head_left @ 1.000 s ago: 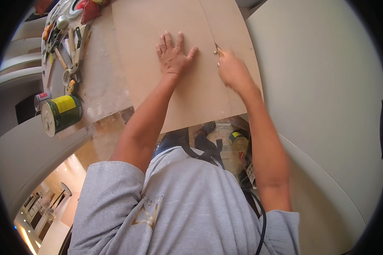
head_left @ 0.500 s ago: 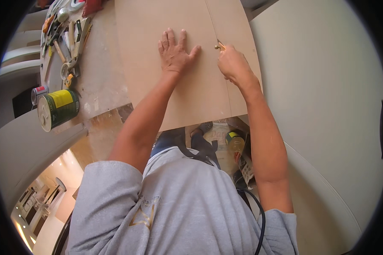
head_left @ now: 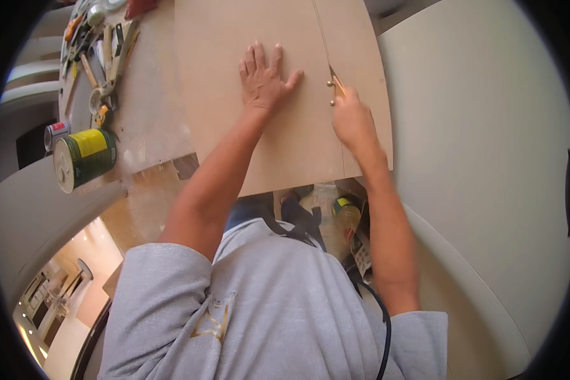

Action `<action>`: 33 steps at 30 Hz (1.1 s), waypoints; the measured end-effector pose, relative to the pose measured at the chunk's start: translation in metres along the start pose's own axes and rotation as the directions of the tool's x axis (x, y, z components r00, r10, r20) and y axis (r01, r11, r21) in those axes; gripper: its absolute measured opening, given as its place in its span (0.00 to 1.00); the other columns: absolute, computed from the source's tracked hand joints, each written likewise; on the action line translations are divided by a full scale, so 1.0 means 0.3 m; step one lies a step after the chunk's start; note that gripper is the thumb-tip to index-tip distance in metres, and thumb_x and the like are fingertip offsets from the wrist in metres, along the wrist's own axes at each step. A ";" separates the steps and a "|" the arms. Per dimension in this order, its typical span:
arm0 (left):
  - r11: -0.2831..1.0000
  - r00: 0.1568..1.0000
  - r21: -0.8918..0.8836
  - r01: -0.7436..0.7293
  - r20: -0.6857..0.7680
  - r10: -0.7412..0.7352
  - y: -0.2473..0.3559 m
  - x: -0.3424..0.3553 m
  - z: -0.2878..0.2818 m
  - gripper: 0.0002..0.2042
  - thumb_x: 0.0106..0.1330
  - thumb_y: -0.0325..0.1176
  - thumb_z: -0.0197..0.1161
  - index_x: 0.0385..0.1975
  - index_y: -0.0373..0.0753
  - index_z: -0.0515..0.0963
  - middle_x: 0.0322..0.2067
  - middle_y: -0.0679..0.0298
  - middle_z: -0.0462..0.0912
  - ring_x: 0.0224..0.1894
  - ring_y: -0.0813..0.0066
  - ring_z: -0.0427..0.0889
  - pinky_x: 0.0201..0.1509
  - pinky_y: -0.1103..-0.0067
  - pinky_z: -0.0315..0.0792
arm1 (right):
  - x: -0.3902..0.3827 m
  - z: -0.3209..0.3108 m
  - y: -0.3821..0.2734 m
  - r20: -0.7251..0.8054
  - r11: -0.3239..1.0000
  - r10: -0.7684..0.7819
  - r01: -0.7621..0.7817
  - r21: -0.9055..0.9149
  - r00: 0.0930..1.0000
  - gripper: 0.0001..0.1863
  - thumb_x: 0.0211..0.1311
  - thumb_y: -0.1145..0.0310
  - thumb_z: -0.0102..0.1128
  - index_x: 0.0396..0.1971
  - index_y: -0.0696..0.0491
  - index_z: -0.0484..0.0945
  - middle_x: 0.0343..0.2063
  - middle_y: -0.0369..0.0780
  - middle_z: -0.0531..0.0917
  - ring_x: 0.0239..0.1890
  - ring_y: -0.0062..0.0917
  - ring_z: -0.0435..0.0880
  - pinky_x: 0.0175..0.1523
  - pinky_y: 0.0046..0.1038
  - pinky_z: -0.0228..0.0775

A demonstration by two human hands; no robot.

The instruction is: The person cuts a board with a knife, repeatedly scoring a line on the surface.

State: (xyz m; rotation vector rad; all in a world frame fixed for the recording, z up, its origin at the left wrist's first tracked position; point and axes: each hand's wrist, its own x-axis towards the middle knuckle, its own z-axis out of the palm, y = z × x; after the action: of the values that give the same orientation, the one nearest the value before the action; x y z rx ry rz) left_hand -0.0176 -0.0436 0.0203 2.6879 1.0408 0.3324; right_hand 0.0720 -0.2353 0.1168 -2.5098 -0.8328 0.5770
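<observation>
A thin, pale wooden sheet (head_left: 215, 38) lies flat under both hands, with a fine line running lengthwise along its right part. My left hand (head_left: 263, 82) rests on it, palm down with fingers spread, left of that line. My right hand (head_left: 354, 126) is closed round a slim cutting tool (head_left: 337, 83) with brass-coloured fittings, whose pointed tip is at the line. The fingers under the tool are mostly hidden.
On the worktable (head_left: 152, 126) at left lie several hand tools (head_left: 107, 57), a tape measure (head_left: 102, 115), a small can (head_left: 56, 136) and a green-yellow can (head_left: 85, 158). A pale panel (head_left: 475, 158) fills the right side. Another can (head_left: 347, 215) sits below the sheet.
In the last half second my right hand and the tool have moved toward me along the line and slightly right. My left hand stays spread on the sheet.
</observation>
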 end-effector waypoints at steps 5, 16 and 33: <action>1.000 1.000 -0.004 0.016 0.021 -0.016 -0.010 -0.016 -0.007 0.43 0.71 0.69 0.55 0.80 0.51 0.62 0.82 0.47 0.51 0.85 0.49 0.44 0.86 0.55 0.38 | 0.088 -0.011 -0.051 0.130 0.991 0.129 -0.133 0.026 0.983 0.18 0.80 0.63 0.48 0.57 0.63 0.71 0.36 0.66 0.85 0.44 0.62 0.86 0.51 0.59 0.78; 0.999 0.999 -0.008 0.050 0.005 -0.050 -0.082 -0.021 -0.017 0.44 0.70 0.70 0.55 0.81 0.51 0.61 0.82 0.46 0.50 0.85 0.49 0.43 0.86 0.55 0.36 | -0.518 -0.123 -0.019 0.069 1.000 0.001 0.000 -0.027 0.998 0.21 0.80 0.69 0.49 0.67 0.56 0.65 0.34 0.62 0.86 0.39 0.63 0.86 0.43 0.60 0.76; 0.999 0.999 0.022 0.035 0.006 -0.035 -0.079 -0.030 -0.018 0.43 0.71 0.70 0.55 0.81 0.52 0.61 0.82 0.47 0.51 0.85 0.49 0.43 0.86 0.55 0.37 | -0.570 -0.149 -0.055 0.142 0.971 0.226 -0.235 0.049 0.964 0.17 0.82 0.63 0.47 0.62 0.55 0.66 0.37 0.62 0.86 0.42 0.66 0.84 0.45 0.63 0.73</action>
State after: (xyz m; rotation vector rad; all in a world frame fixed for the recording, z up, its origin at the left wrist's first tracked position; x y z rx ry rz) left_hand -0.0404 -0.0319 0.0170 2.6844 1.0948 0.3069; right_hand -0.0381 -0.3435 0.2043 -2.5469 -0.5596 0.8469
